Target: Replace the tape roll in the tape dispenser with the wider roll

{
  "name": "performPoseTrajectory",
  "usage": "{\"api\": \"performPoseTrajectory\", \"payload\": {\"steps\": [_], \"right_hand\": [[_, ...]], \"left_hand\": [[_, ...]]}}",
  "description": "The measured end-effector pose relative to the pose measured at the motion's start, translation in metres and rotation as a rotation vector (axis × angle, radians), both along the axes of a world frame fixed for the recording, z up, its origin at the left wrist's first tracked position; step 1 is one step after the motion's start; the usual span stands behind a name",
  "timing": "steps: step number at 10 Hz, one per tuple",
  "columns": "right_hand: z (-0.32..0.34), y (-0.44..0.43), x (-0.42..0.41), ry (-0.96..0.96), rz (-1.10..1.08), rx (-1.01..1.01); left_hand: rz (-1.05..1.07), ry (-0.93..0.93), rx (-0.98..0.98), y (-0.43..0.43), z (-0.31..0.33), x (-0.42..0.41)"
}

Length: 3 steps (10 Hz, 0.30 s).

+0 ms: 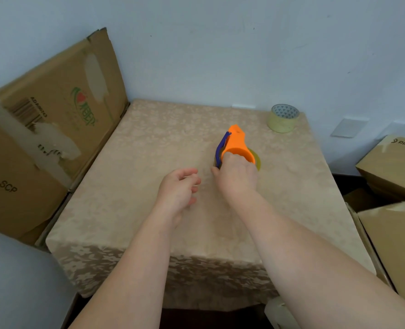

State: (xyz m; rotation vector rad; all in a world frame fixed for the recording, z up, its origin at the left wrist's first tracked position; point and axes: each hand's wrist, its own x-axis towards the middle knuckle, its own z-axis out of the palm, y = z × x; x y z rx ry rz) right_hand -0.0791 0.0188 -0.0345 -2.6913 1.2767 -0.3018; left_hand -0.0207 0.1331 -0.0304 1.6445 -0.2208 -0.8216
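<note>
So at the far left of the frame a big worn cardboard box leans against the wall, right beside the table, which has a beige patterned cloth over it. Moving toward the middle, the left hand hangs just over the cloth with fingers loosely curled and nothing in it. Just right of that, the right hand is wrapped around the near end of the orange tape dispenser, which has a dark blue strip along its left side. A yellowish tape roll peeks out from under the dispenser, mostly hidden. Up in the upper right corner of the table sits the wider roll, well apart from the dispenser and untouched. More cardboard boxes are stacked at the right edge of the frame.
</note>
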Motion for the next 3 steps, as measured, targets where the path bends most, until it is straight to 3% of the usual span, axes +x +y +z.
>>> {"api": "performPoseTrajectory", "payload": {"steps": [3], "right_hand": [[0.027,0.010,-0.020,-0.169,0.048,0.074]], "left_hand": [[-0.069,-0.056,0.007,0.013,0.010,-0.021]]}}
